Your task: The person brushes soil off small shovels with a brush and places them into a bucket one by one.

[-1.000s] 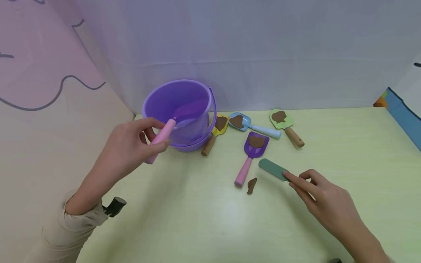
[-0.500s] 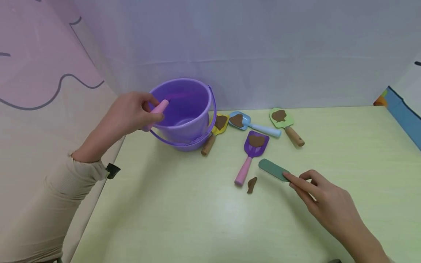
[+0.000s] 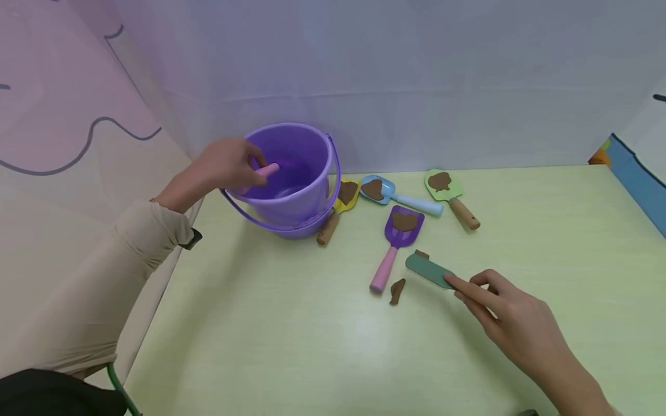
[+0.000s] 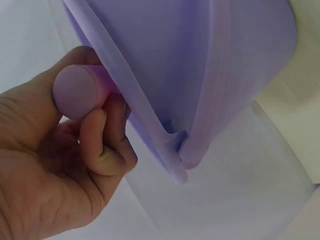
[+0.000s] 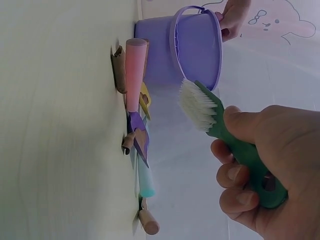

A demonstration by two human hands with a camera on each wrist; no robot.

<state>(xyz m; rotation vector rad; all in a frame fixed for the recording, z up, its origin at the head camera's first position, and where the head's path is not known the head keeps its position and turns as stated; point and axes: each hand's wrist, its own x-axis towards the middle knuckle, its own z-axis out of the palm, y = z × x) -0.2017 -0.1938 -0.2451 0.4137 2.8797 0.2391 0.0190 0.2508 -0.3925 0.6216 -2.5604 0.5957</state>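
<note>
My left hand (image 3: 229, 167) is at the left rim of the purple bucket (image 3: 291, 211). It grips the pink handle (image 4: 75, 92) of a toy shovel, whose blade is mostly hidden by the bucket. In my right hand (image 3: 520, 323) is a green brush (image 5: 240, 145) with white bristles, held over the table and gripped by its handle in the right wrist view. A small curled brown piece (image 3: 397, 292) lies left of the brush. Another brown scrap (image 3: 421, 254) shows just behind the brush's tip.
Several scoops with flat brown patches lie by the bucket: a yellow one (image 3: 347, 193), a light blue one (image 3: 418, 205), a green one (image 3: 454, 188) and a purple shovel (image 3: 400, 238) with a pink handle. Grey-white cloth (image 3: 416, 115) stands behind the table.
My left hand has moved up and then right to the bucket's rim, carrying the shovel. The bucket's handle has swung down to the left. My right hand has barely moved.
</note>
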